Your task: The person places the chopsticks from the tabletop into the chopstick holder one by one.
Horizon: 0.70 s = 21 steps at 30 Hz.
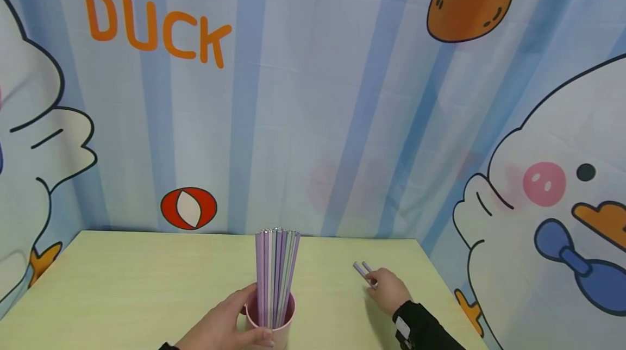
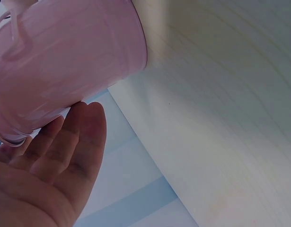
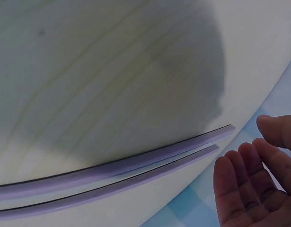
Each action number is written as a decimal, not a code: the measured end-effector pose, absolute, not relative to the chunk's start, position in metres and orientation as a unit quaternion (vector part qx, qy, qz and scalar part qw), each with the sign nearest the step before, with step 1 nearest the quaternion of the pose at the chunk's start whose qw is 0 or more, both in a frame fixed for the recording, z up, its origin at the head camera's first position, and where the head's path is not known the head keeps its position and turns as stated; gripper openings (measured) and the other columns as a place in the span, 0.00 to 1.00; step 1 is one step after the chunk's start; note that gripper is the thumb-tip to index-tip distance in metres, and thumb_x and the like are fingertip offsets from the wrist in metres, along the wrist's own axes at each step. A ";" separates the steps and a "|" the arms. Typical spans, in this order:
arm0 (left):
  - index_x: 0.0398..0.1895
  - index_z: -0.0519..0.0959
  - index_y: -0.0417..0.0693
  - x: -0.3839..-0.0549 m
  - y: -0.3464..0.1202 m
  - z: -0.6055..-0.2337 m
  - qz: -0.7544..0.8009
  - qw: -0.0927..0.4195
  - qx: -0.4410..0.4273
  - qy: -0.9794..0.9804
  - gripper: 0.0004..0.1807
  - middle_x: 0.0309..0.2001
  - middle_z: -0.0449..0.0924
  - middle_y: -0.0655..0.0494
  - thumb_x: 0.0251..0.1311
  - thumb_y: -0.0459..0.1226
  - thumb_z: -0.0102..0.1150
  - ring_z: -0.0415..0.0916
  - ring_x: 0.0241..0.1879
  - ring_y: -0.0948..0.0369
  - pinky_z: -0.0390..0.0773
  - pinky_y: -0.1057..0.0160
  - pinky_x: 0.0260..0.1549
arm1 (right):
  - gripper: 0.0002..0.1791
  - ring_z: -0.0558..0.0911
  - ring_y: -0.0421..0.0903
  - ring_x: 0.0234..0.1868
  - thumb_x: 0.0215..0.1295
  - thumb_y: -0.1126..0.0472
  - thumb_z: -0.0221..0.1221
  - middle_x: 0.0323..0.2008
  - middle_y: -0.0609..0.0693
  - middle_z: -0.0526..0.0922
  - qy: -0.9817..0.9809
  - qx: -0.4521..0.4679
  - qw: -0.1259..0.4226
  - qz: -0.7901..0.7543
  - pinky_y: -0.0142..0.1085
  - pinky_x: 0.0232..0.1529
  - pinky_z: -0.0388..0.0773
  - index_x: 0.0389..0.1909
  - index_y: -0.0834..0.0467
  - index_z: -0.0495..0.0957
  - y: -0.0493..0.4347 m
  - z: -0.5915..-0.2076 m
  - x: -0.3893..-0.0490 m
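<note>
My left hand [image 1: 227, 323] grips a pink mug [image 2: 83, 56], thumb on its near side and fingers round the left. In the left wrist view the fingers lie against the mug's wall. A bundle of lavender and pale grey-green chopsticks [image 1: 276, 276] stands in the mug, their silvery ends up. Off to the right, my right hand [image 1: 389, 291] hovers low over the table at two lavender chopsticks [image 3: 150, 156]. In the right wrist view these lie nearly parallel on the tabletop, and the fingers look loosely extended with nothing between them.
A pale wood-grain table [image 1: 146, 274] carries everything. Behind it hangs a blue-striped cloth backdrop [image 1: 303, 122] with printed ducks and orange letters, meeting the table's far edge.
</note>
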<state>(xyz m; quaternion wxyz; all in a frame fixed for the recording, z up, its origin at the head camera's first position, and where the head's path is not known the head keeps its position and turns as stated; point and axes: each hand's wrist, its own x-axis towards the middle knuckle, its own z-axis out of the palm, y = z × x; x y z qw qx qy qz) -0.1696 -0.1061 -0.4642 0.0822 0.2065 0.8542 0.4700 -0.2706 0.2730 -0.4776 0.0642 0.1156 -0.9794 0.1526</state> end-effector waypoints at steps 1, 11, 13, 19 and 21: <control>0.75 0.57 0.49 -0.170 -0.106 -0.464 0.469 0.080 0.207 0.855 0.53 0.58 0.71 0.52 0.50 0.62 0.64 0.71 0.53 0.53 0.73 0.38 0.53 | 0.12 0.80 0.50 0.33 0.58 0.69 0.65 0.33 0.53 0.79 -0.981 0.112 0.063 0.146 0.45 0.35 0.79 0.44 0.65 0.84 0.274 -0.478 -0.271; 0.75 0.58 0.49 -0.170 -0.106 -0.464 0.465 0.078 0.202 0.859 0.53 0.58 0.71 0.52 0.49 0.63 0.65 0.70 0.53 0.53 0.73 0.38 0.52 | 0.03 0.74 0.46 0.25 0.61 0.66 0.64 0.25 0.51 0.75 -0.986 0.127 0.070 0.082 0.42 0.28 0.75 0.32 0.59 0.86 0.281 -0.483 -0.269; 0.75 0.58 0.49 -0.169 -0.105 -0.464 0.468 0.085 0.194 0.858 0.53 0.58 0.71 0.52 0.49 0.63 0.65 0.70 0.52 0.53 0.74 0.39 0.52 | 0.03 0.73 0.46 0.24 0.61 0.66 0.63 0.24 0.51 0.73 -0.987 0.131 0.068 0.068 0.42 0.27 0.74 0.30 0.58 0.85 0.282 -0.486 -0.269; 0.75 0.57 0.50 -0.169 -0.104 -0.463 0.472 0.094 0.189 0.856 0.53 0.57 0.71 0.52 0.49 0.62 0.66 0.70 0.51 0.53 0.75 0.39 0.50 | 0.04 0.75 0.47 0.22 0.62 0.66 0.63 0.23 0.52 0.72 -0.987 0.138 0.072 0.029 0.42 0.26 0.77 0.33 0.58 0.86 0.282 -0.489 -0.269; 0.75 0.57 0.50 -0.170 -0.105 -0.464 0.471 0.093 0.189 0.857 0.53 0.56 0.71 0.53 0.49 0.62 0.66 0.70 0.51 0.53 0.75 0.40 0.50 | 0.04 0.75 0.48 0.22 0.61 0.66 0.64 0.23 0.53 0.72 -0.988 0.134 0.073 0.031 0.43 0.26 0.77 0.34 0.59 0.87 0.282 -0.489 -0.269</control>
